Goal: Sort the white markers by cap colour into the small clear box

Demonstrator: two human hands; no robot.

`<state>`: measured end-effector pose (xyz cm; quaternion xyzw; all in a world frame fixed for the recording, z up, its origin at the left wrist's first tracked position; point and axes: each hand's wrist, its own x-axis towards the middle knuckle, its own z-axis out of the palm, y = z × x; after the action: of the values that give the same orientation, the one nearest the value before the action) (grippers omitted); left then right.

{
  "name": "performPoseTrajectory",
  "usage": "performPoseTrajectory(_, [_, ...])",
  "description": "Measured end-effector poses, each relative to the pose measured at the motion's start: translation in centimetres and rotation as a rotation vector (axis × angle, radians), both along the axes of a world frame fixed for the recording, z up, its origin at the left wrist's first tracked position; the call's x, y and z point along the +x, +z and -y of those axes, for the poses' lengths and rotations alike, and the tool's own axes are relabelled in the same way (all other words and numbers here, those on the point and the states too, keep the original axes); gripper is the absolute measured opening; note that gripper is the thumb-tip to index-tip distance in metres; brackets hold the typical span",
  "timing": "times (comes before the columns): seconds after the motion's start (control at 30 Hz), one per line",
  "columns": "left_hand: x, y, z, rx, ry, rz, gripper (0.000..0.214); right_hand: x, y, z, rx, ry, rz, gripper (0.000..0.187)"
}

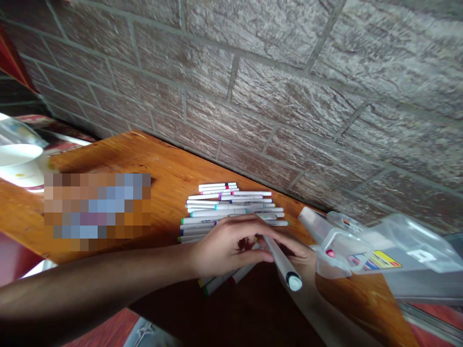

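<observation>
A row of white markers with coloured end caps lies side by side on the wooden table, close to the brick wall. My left hand rests at the near end of the row, fingers curled round a few markers whose tips stick out below the palm. My right hand sits just to its right, partly hidden behind it. Its fingers are closed on a single white marker, whose dark-ringed end points toward me.
An open clear plastic marker case with a yellow label lies at the right, near the table's edge. A white bowl stands at the far left. The brick wall runs along the table's back.
</observation>
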<state>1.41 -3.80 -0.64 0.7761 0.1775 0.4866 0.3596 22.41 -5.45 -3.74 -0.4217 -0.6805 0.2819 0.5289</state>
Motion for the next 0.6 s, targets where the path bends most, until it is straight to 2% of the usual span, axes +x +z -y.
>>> performPoseTrajectory(0.23, [0.26, -0.67, -0.05, -0.044, 0.02, 0.004, 0.018, -0.21, -0.28, -0.17, 0.007, 0.006, -0.018, 0.021])
performPoseTrajectory(0.6, [0.15, -0.99, -0.06, -0.054, 0.04, -0.022, 0.019, -0.09, -0.74, -0.2, 0.023, 0.018, -0.027, 0.027])
